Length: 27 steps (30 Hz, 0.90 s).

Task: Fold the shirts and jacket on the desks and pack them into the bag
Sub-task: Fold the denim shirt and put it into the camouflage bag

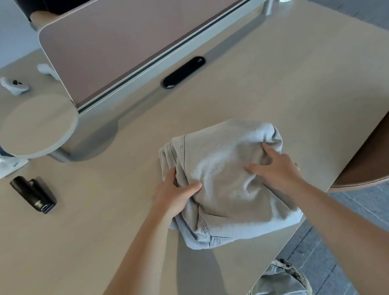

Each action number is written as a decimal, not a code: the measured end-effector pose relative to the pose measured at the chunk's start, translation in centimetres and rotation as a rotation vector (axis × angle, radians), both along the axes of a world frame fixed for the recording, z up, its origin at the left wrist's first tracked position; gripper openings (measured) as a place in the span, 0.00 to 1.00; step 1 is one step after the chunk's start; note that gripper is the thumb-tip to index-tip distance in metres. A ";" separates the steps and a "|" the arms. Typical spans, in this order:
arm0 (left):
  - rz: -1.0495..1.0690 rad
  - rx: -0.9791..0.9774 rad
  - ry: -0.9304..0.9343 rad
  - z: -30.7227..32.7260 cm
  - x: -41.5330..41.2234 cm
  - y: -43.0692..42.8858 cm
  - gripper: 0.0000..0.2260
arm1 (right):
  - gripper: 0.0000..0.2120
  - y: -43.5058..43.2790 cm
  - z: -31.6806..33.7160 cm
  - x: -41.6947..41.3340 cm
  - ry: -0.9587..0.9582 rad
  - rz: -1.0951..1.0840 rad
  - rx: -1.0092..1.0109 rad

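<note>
My left hand (178, 192) grips the left edge of the folded jacket (230, 180). The fingers curl down round the stacked layers and the thumb lies across the top. My right hand (276, 169) rests on the jacket's right part, fingers spread and fairly straight, pressing the cloth flat. Its thumb is hidden, so I cannot tell whether it hooks the right edge.

The jacket is a thick, pale bundle with denim-like seams along its left and near sides. It lies on the desk (280, 80), and its near right corner reaches about to the desk's edge.

I judge the folding of this piece to be finished, and the step in hand to be gathering the bundle to carry it off. The bag (274, 294) sits below desk level, nearer to me than the jacket. Its mouth faces up and pale cloth already lies inside, which I take for a garment packed before this one.

The next move calls for my right hand to close round the jacket's right side, so that both hands clamp the layers. Then I must lift it level, draw it toward me past the desk edge and lower it into the bag. A bundle this thick may spring open if I hold it loosely.

Well to the left of the jacket lies a black device (32, 194). Beyond the jacket stands a partition (154, 29), and just to its right is a brown chair seat (384, 155).
</note>
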<state>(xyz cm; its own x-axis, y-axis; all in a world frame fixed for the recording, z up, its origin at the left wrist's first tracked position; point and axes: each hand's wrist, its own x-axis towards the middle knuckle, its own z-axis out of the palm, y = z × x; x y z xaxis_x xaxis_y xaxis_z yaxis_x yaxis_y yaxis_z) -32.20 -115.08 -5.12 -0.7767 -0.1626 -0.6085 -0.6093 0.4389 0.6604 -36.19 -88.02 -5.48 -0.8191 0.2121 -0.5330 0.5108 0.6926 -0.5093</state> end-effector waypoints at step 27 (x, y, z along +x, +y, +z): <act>0.090 0.567 0.116 0.4 3.4 0.8 0.42 | 0.47 0.6 1.6 3.7 -0.018 0.054 -0.384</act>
